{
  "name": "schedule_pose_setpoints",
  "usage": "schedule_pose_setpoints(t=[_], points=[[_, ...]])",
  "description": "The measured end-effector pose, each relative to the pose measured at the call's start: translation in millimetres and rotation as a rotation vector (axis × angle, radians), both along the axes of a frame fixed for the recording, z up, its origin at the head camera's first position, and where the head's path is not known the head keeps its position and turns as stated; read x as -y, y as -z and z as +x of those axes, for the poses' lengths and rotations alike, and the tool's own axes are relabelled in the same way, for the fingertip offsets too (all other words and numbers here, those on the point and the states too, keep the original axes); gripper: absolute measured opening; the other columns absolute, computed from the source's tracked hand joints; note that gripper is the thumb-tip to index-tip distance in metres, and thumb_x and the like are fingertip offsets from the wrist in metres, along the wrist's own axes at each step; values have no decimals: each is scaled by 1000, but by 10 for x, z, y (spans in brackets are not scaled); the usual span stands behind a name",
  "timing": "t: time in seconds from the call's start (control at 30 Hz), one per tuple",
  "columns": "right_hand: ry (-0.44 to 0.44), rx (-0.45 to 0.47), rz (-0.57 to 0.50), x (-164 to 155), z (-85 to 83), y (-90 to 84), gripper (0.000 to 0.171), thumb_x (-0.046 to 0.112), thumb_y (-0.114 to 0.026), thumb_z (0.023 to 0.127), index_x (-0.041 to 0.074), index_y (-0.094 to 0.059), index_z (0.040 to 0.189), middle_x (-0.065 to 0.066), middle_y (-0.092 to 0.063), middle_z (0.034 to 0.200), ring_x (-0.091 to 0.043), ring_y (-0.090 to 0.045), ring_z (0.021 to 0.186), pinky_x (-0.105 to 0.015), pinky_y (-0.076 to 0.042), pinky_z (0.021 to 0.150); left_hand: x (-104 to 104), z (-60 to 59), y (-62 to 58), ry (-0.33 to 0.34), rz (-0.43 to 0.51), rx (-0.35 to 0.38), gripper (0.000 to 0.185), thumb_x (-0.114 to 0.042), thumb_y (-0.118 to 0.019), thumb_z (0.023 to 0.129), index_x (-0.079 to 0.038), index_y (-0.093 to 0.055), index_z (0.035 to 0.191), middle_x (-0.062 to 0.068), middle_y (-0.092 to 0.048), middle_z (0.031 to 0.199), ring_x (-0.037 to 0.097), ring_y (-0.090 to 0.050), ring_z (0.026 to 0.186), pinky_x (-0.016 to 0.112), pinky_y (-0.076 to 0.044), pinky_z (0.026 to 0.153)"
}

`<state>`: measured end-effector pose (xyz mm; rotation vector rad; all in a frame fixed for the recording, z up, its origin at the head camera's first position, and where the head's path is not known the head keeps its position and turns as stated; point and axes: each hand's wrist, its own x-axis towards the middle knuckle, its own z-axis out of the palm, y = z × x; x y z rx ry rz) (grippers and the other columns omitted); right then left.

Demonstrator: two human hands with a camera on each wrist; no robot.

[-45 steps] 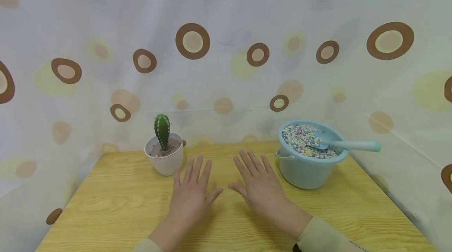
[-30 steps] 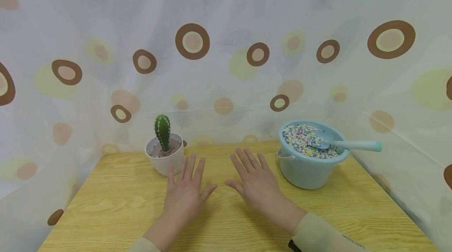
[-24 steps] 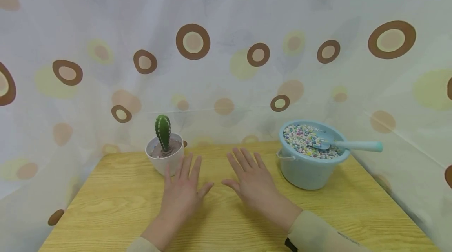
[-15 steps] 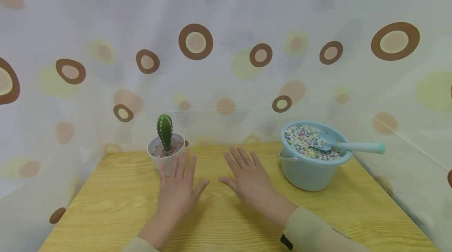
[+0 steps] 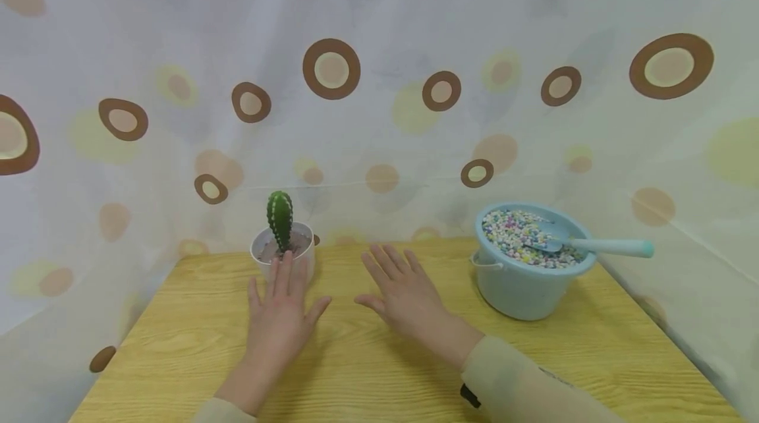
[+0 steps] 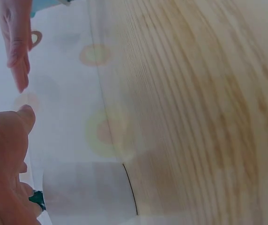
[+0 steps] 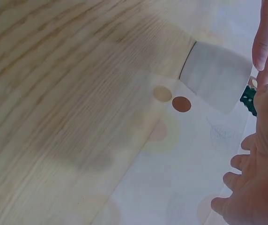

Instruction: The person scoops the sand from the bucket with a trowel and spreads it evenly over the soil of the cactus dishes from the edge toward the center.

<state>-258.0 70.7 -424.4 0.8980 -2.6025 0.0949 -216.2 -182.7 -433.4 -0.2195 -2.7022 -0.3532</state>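
Note:
My left hand (image 5: 279,321) is held palm down with its fingers spread. Its fingertips overlap the front of a white pot (image 5: 301,257) in the head view. A green cactus (image 5: 280,219) stands upright in brownish soil in that pot. To the right, my right hand (image 5: 406,294) also has straight fingers and holds nothing, its thumb pointing toward the left hand. In the left wrist view the pot (image 6: 89,194) is beside the left hand (image 6: 5,154). The right wrist view has the pot (image 7: 216,75) ahead of the right hand (image 7: 260,164).
At the right stands a light blue bucket (image 5: 522,294) filled with small multicoloured pebbles (image 5: 512,235). A blue scoop with a pale handle (image 5: 619,248) lies in them, jutting past the rim. The wooden table (image 5: 367,377) meets a patterned curtain (image 5: 379,113) behind and at both sides.
Both hands have drifted left, the left one from beside the pot to in front of it. Fingers stay straight. Pot and bucket keep their places as the view shifts slightly.

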Motion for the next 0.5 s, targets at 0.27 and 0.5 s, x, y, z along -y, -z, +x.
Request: schedule_pose_setpoints(t=[0.27, 0.5], points=[[-31, -30, 21, 130, -126, 39, 78, 61, -48, 114, 7, -41, 170, -18, -40, 174, -39, -39, 160, -64, -33, 127, 148, -36, -37, -33, 18, -5, 85, -49, -71, 108, -1, -37, 170, 28, -22, 178, 52, -21, 163, 85, -9, 122], [-46, 41, 48, 300, -190, -6, 79, 60, -51, 113, 11, -37, 173, -12, -35, 178, -35, -34, 162, -59, -27, 131, 326, -75, -69, -71, 55, 27, 92, -45, -72, 108, -3, -23, 174, 32, -24, 176, 56, -20, 162, 86, -6, 121]])
